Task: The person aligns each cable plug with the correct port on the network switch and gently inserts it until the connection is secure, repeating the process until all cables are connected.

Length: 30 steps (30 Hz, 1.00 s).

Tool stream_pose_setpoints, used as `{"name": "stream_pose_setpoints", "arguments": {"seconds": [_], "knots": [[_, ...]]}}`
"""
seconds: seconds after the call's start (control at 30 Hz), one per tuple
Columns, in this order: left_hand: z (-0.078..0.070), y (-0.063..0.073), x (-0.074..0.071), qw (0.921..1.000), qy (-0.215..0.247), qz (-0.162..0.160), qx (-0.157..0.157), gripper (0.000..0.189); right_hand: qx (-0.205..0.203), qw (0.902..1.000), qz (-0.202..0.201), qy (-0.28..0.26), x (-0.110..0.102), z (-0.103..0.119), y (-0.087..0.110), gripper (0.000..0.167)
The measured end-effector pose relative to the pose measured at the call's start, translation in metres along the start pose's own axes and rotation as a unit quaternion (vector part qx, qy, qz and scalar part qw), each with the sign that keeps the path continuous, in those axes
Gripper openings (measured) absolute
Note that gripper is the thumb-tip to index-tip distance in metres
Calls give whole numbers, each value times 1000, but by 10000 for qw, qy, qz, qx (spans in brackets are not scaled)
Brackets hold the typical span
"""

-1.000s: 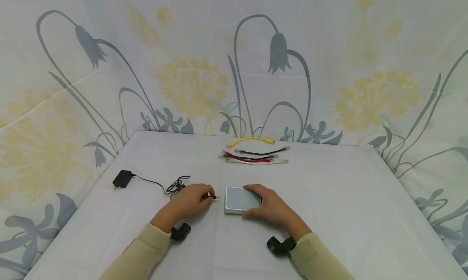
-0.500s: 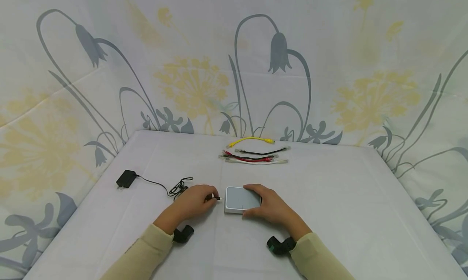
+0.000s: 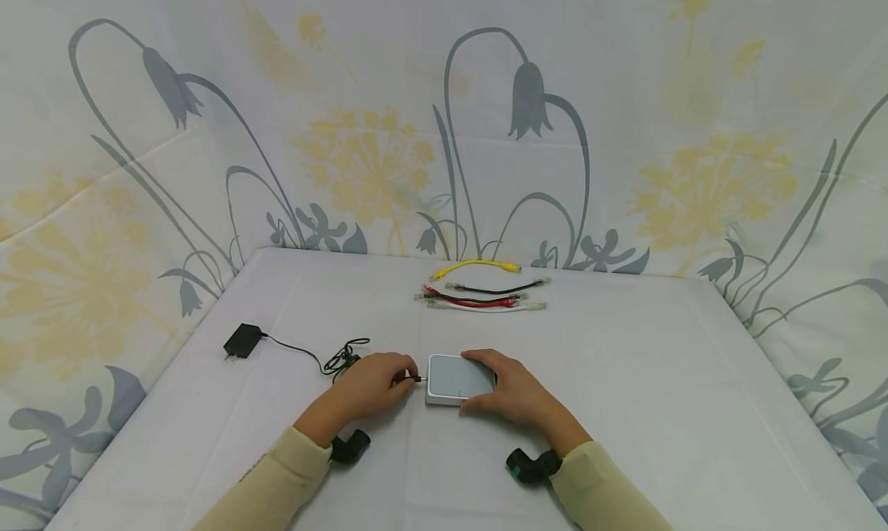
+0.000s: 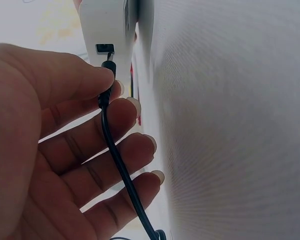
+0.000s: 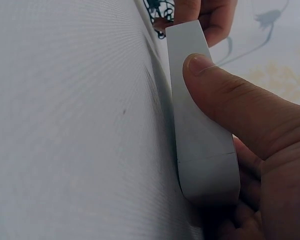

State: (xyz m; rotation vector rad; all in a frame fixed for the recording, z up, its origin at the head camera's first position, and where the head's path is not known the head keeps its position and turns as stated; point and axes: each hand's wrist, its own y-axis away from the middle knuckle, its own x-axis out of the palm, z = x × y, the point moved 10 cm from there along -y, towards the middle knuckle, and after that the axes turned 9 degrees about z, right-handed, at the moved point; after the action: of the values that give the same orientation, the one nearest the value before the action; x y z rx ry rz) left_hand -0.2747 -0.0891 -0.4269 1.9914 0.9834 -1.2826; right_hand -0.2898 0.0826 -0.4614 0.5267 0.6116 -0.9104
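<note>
Wht cloth-covered tbl (image 3: 659,384): blk adapter (image 3: 243,341) w/ coiled cord (image 3: 341,357), gray-topped box (image 3: 454,377), short cables (image 3: 486,303) at back, prob. 5.

No legible txt, brand or no. anywhere I can see. Closest thing: a sm. dark mark along my L sleeve (image 3: 267,469), L of the box (image 3: 454,378) & nearer me; too sm. to read, can't tell if it's lettering. Sm. green patch on my R wrist cam (image 3: 533,467), R of the box & nearer me; any txt on it is unreadable at this res. Box itself: can't make out any wording on its top or on the sides my wrist cams show. Black adapter (image 3: 243,341), well L of the box, & cables (image 3: 494,292) beyond it: any print too sm. to tell.
</note>
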Motion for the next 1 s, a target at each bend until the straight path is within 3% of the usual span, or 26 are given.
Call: {"name": "stream_pose_setpoints", "arguments": {"seconds": [1.0], "knots": [[-6, 0, -2, 9998, 75, -65, 166, 12, -54, 9999, -48, 90, -1, 0, 0, 79]]}}
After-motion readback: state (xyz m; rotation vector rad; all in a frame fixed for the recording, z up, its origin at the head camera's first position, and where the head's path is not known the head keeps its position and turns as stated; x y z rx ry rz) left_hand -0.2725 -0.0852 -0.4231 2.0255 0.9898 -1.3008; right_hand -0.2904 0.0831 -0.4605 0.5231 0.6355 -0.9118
